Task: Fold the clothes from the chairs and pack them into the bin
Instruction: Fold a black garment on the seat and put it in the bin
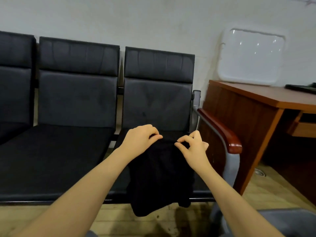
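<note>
While pinching cloth (pixel 160 170), curled hands (pixel 142 139).

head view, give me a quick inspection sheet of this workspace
surface: black seat in a row of joined chairs
job's things: black garment lies on the rightmost seat, its lower edge hanging over the front; bin not identifiable
clutter: dark object on the wooden desk
grippers: left hand and right hand each pinch the garment's far edge
cables: nothing seen
surroundings: white lid-like panel leaning on the wall; wooden armrest; stained floor
</note>
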